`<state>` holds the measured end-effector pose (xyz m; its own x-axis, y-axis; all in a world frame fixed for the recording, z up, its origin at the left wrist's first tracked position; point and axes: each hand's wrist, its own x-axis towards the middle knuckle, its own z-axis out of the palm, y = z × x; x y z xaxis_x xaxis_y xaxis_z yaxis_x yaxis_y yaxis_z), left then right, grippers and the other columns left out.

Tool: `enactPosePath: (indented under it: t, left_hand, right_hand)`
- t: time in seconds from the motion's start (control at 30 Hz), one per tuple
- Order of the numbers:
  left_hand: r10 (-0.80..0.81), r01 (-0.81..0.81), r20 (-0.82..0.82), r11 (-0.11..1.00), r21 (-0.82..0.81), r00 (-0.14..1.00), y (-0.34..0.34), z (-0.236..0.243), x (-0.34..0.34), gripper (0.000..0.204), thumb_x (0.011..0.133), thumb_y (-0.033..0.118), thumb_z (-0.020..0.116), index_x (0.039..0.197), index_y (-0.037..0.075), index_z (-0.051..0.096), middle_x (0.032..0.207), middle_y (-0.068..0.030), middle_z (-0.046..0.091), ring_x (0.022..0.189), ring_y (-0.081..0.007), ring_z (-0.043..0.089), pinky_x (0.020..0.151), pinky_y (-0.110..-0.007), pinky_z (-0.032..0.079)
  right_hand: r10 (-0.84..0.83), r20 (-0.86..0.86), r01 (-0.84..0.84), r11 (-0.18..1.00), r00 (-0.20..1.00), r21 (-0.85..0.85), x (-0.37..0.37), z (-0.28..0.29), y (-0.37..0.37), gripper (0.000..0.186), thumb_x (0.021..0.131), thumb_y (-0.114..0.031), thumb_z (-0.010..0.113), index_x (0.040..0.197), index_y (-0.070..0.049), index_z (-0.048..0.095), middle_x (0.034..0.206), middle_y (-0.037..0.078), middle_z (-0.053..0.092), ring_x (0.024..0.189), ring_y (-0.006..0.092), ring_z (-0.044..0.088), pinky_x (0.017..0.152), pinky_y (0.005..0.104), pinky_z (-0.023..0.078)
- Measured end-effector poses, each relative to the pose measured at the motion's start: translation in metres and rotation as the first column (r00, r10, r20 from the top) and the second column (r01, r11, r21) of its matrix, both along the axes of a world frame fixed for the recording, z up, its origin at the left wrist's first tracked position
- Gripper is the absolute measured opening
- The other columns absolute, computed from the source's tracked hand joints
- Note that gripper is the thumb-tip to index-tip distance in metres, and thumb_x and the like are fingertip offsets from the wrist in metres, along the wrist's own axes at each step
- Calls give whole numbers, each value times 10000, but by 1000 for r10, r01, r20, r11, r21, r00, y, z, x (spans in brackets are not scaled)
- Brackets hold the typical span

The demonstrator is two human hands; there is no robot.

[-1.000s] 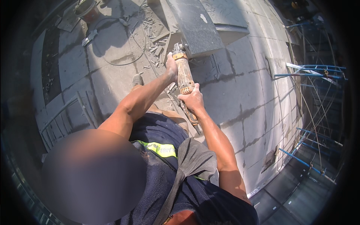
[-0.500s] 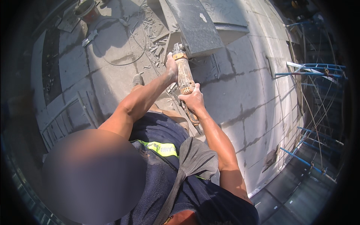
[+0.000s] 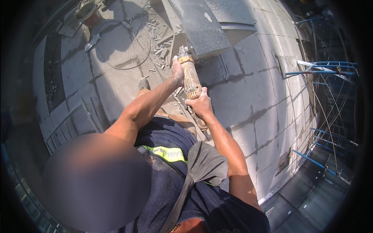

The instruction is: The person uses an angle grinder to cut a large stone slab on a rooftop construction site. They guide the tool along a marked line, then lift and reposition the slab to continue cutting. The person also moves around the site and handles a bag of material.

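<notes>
Both of my hands hold a dusty angle grinder (image 3: pixel 191 79) with an orange collar near its metal head. My left hand (image 3: pixel 177 71) is closed round the body just behind the head. Further back, my right hand (image 3: pixel 201 103) grips the rear, where the darker handle shows below it. The grinder's head meets the near left edge of a dark grey stone slab (image 3: pixel 202 29); the contact itself is too small to make out. The slab lies raised on other pale pieces.
Narrow stone offcuts (image 3: pixel 163 50) lie scattered left of the slab. A cable (image 3: pixel 132 68) loops over the paved floor near a bucket (image 3: pixel 88 14). Blue scaffold tubes (image 3: pixel 321 73) stand at the right, and a pale rail frame (image 3: pixel 70 114) at the left.
My grip on the grinder is the same, and its head remains at the slab's edge. The view has shifted very slightly.
</notes>
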<state>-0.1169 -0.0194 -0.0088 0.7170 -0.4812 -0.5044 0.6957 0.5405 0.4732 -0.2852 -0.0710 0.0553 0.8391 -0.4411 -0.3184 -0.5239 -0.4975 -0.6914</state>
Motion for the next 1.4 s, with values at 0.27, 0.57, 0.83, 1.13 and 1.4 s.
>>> enactPosePath:
  t: [0.27,0.57,0.83,1.13,1.4]
  left_hand:
    - [-36,36,14,998,44,999,-2,-4,33,591,921,549,223,898,88,593,729,-94,607,610,-249,593,583,-432,514]
    - [-48,48,9,998,32,999,4,7,13,611,936,559,198,917,85,582,720,-88,594,595,-243,578,576,-434,510]
    - [-52,52,-31,999,10,998,4,5,7,643,926,609,199,898,90,577,701,-103,586,571,-256,569,557,-443,508]
    - [-110,108,31,993,47,993,-1,-2,34,623,918,579,188,915,95,580,711,-106,589,603,-270,590,582,-458,518]
    - [-131,129,19,990,48,991,8,10,19,614,921,558,184,932,84,572,734,-113,586,611,-270,588,577,-448,513]
  right_hand:
    - [-8,-39,7,1000,999,-25,33,2,-2,750,632,-227,789,1184,48,363,997,308,640,964,408,649,856,413,506]
    - [-12,-22,13,1000,1000,20,16,8,3,742,629,-212,764,1184,38,340,948,305,644,914,412,660,813,426,531]
    - [-25,6,25,1000,1000,7,9,5,5,703,643,-209,768,1163,40,366,963,282,652,930,398,656,833,417,513]
    - [-66,14,66,998,998,-9,28,0,3,675,622,-210,762,1121,48,388,886,255,663,873,360,679,797,405,535]
    - [-60,-72,69,990,996,124,19,16,5,742,633,-158,750,1222,69,361,998,293,650,982,394,650,853,408,519]
